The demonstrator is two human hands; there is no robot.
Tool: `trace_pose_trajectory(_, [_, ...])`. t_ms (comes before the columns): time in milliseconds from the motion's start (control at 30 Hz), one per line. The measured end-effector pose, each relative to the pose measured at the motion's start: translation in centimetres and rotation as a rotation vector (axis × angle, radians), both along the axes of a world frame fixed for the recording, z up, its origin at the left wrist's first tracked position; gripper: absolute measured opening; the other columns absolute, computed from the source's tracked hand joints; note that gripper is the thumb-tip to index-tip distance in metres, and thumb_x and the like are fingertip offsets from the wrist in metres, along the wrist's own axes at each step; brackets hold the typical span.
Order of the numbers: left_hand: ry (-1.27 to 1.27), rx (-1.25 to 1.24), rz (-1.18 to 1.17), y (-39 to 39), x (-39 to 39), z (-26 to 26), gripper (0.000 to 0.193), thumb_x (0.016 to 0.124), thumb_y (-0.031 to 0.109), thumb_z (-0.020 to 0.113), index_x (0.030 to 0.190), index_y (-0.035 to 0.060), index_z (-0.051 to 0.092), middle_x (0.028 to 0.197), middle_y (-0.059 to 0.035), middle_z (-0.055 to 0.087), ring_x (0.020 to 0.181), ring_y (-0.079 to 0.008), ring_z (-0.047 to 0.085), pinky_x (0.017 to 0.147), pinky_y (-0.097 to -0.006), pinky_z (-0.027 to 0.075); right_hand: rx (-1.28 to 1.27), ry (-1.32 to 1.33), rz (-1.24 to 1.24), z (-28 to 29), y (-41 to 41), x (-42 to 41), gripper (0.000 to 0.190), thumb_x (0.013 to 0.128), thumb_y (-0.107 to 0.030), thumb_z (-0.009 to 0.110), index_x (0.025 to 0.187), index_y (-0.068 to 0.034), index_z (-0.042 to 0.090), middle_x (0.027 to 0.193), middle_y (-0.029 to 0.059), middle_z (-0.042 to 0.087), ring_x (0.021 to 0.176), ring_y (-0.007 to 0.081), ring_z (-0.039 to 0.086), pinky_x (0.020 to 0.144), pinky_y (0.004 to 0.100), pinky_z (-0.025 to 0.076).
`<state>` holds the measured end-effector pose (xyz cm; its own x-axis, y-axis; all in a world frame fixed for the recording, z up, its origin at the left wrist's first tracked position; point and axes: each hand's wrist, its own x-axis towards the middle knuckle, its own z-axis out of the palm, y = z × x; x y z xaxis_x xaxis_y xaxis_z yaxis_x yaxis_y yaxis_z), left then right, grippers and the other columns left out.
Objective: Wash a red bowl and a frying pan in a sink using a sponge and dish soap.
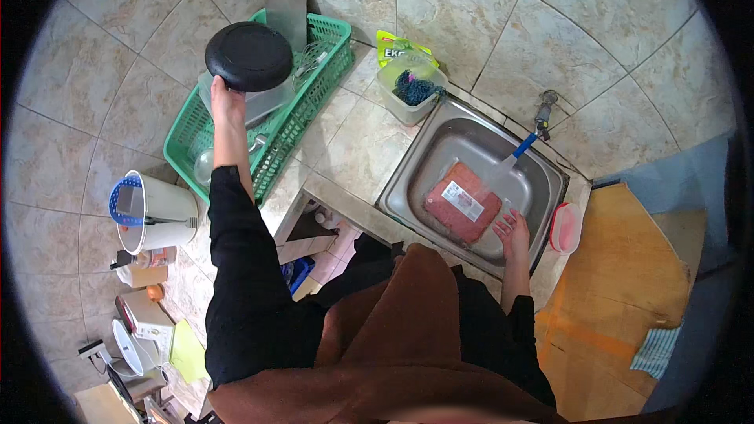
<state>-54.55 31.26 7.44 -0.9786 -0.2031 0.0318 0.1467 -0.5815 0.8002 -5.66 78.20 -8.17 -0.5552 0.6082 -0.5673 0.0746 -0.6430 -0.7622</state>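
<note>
My left hand grips the near edge of a round black pan or bowl, tilted over a green plastic dish basket. Behind it a flat metal cutting board stands upright in the basket. My right hand is in the steel sink, fingers apart and holding nothing. To its left, a flat packet of pink minced meat with a white label lies on the sink floor. Water runs from the blue-ended tap above the packet.
A clear tub with a dark scouring pad stands at the sink's back left corner, before a green pouch. A red-rimmed container sits right of the sink. At left stands a white bucket with utensils; cardboard lies at right.
</note>
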Motion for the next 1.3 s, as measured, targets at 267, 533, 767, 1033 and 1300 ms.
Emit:
trace_pose_trajectory(267, [-0.129,0.062,0.103,-2.8,-10.4,-7.6,0.029,0.096,0.028,0.031,0.114,0.0077,0.042,0.113,-0.0087,0.052,0.098,-0.0286,0.054,0.084,-0.0489,0.045,0.025,-0.040,-0.031,0.6,-0.5,-0.4,0.032,0.090,-0.032,0.047,0.111,-0.008,0.047,0.091,0.0068,0.053,0.078,0.0223,0.056,0.068,0.0376,0.049])
trace_pose_trajectory(533, [-0.501,-0.105,-0.042,0.0,-11.7,-9.4,0.030,0.094,0.023,0.036,0.117,0.0055,0.042,0.116,-0.0119,0.049,0.107,-0.0305,0.049,0.090,-0.0473,0.041,0.012,0.082,-0.003,2.0,-0.4,-4.3,0.029,0.091,-0.029,0.046,0.110,-0.007,0.047,0.089,0.0073,0.054,0.080,0.0236,0.057,0.070,0.0368,0.049])
trace_pose_trajectory(767, [-0.599,-0.136,0.086,0.0,-8.6,-8.0,0.039,0.089,0.024,0.049,0.122,0.0070,0.038,0.119,-0.0098,0.046,0.110,-0.0280,0.046,0.086,-0.0438,0.041,-0.273,0.191,-0.121,-4.9,2.0,-12.0,0.017,0.088,-0.025,0.052,0.087,-0.009,0.053,0.075,0.0043,0.053,0.069,0.0175,0.051,0.067,0.0344,0.046])
trace_pose_trajectory(1033, [-0.088,-0.199,-0.285,17.1,11.0,-3.2,0.046,0.087,0.038,0.052,0.119,0.0079,0.039,0.105,-0.0042,0.053,0.086,-0.0192,0.054,0.075,-0.0323,0.042,-0.216,0.108,-0.097,-5.2,2.7,-14.7,0.029,0.085,-0.037,0.058,0.068,-0.015,0.049,0.049,-0.0029,0.036,0.037,0.0115,0.032,0.031,0.0265,0.021])
trace_pose_trajectory(1300, [-0.583,-0.444,-1.409,31.8,27.1,-11.8,0.030,0.093,0.034,0.041,0.109,0.0099,0.050,0.090,-0.0023,0.056,0.085,-0.0158,0.057,0.074,-0.0326,0.049,0.175,-0.073,0.206,-2.0,2.3,-10.3,0.039,0.090,-0.042,0.037,0.065,-0.012,0.044,0.055,0.0000,0.041,0.050,0.0130,0.041,0.049,0.0295,0.036])
